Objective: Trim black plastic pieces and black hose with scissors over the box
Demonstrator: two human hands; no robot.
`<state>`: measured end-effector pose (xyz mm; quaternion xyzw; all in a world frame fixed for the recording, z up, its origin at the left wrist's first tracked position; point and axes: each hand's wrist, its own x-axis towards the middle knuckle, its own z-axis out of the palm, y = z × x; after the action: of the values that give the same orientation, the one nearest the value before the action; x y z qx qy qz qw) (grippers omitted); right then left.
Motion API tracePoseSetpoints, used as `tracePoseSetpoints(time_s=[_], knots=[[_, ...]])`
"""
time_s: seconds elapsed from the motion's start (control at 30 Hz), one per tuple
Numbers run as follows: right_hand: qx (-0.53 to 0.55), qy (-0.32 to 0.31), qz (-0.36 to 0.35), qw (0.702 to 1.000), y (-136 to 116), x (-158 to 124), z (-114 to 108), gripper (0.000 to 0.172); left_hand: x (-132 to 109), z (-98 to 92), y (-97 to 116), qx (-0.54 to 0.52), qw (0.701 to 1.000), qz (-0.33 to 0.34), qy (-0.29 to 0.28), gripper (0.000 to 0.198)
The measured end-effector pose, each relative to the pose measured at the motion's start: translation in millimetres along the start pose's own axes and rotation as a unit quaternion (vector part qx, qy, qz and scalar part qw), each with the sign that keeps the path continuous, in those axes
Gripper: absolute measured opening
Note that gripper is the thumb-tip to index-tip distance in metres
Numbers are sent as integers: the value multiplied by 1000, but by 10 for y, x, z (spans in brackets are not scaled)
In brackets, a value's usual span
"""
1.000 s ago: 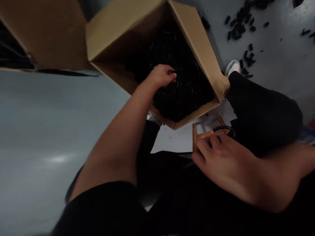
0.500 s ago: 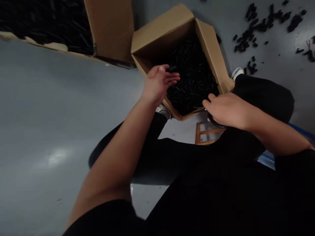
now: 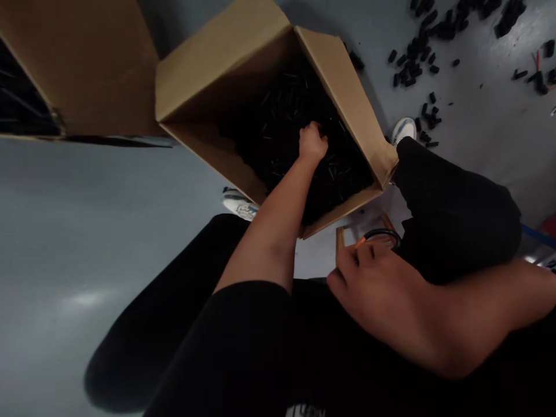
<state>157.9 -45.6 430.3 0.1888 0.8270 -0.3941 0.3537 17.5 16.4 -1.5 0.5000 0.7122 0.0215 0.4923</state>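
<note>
Black tubes (image 3: 343, 174) fill a cardboard carton (image 3: 217, 87); the left hand (image 3: 311, 143) is sunk among them, its grip hidden. The right hand (image 3: 377, 295), fingers narrowly curled, sits just below what look like black-looped scissors (image 3: 382, 234), beside the carton.

Black short sleeves (image 3: 230, 347), black trousers (image 3: 456, 217), white sneakers (image 3: 403, 130)
</note>
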Motion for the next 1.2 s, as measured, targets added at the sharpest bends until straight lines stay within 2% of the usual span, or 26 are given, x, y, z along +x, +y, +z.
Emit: tracePoseSetpoints(time_s=[0.1,0.2,0.27,0.33,0.4,0.47,0.57,0.63,0.73,0.83,0.9,1.0,1.2], knots=[[2,-21,-4,1000,21,6,-7,32,141,90,97,24,999,-29,24,60],[1,-24,14,1000,46,14,-32,32,182,42,160,12,999,-39,33,46],[13,-30,21,999,63,11,-37,34,123,-94,179,-13,999,-36,38,32],[43,-26,13,999,88,-1,-29,37,-55,-339,197,-102,994,-31,29,23],[68,-14,0,998,123,-15,-24,37,-383,-692,231,-241,970,-12,10,22],[66,-12,-3,998,165,-23,-39,37,-853,-1103,286,-345,938,18,2,28],[31,-36,13,999,238,-16,-86,46,-1669,-1635,372,-355,932,65,31,35],[8,-21,29,999,289,-1,-107,46,-2146,-1825,392,-333,932,113,87,38],[12,48,50,997,363,34,-122,39,-2593,-1847,369,-308,916,153,206,40],[68,113,93,987,418,86,-157,45,-2723,-1751,370,-314,894,181,262,49],[119,161,104,974,446,132,-192,44,-2711,-1725,400,-309,895,182,265,53],[183,203,77,959,483,213,-239,39,-2663,-1755,441,-308,899,177,256,55],[217,200,26,955,515,323,-295,39,-2673,-1786,488,-344,888,218,215,53]])
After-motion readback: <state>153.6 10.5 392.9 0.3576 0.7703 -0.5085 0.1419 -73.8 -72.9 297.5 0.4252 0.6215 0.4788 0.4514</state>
